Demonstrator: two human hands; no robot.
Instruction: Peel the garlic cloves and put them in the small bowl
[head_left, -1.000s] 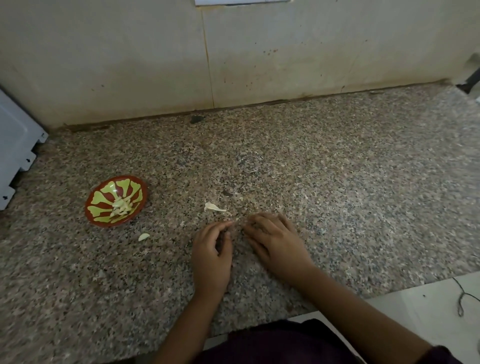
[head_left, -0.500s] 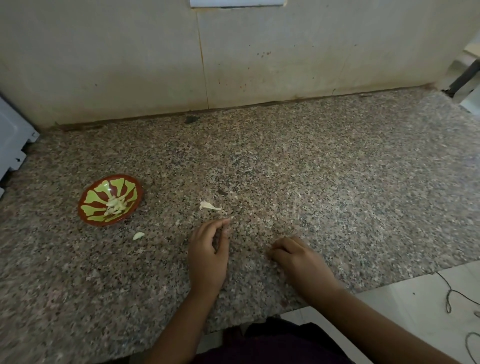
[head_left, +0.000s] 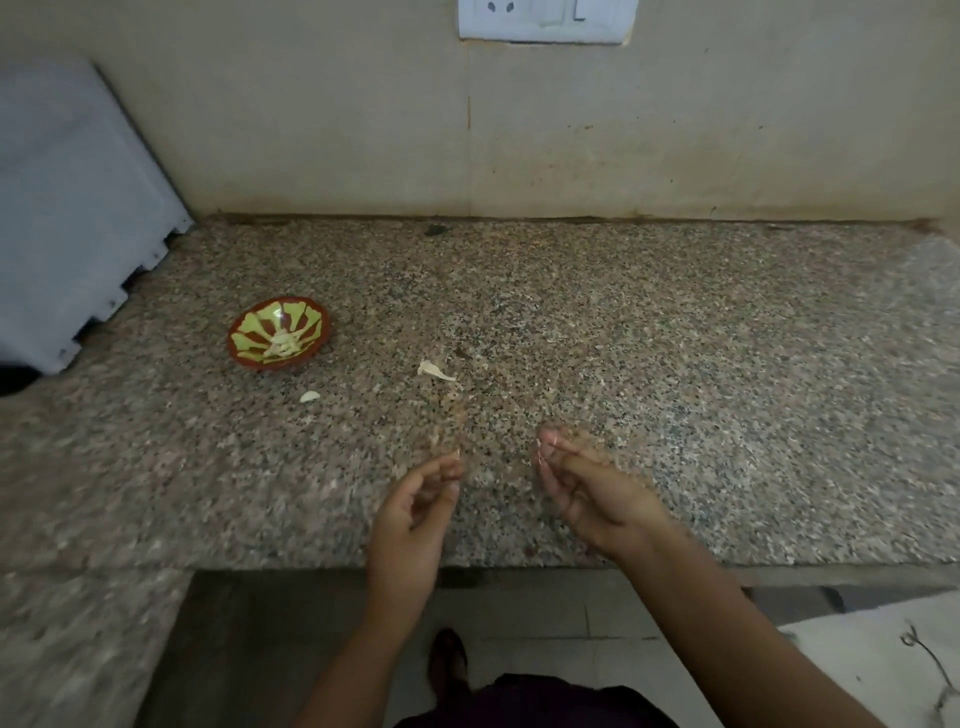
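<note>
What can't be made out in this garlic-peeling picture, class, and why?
Head view: whether the left hand or right hand holds anything; motion blur smears both.
Head view: the count of cloves in the small bowl; too small, heaped together.
Head view: the white panel, cut off by the left edge; the socket plate, by the top edge.

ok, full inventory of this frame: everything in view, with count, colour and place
small bowl: one, red-brown with yellow-green pattern, counter left
garlic cloves: several, pale, inside the small bowl
pale scraps: two, whitish, on the counter; one beside the bowl, one nearer the middle; clove or skin unclear
counter: one, speckled granite
socket plate: one, white, wall, top
panel: one, pale grey, far left
cord: one, dark, floor, bottom right
left hand: fingers curled, over counter's front edge; blurred, contents unclear
right hand: same, apart from the left
</note>
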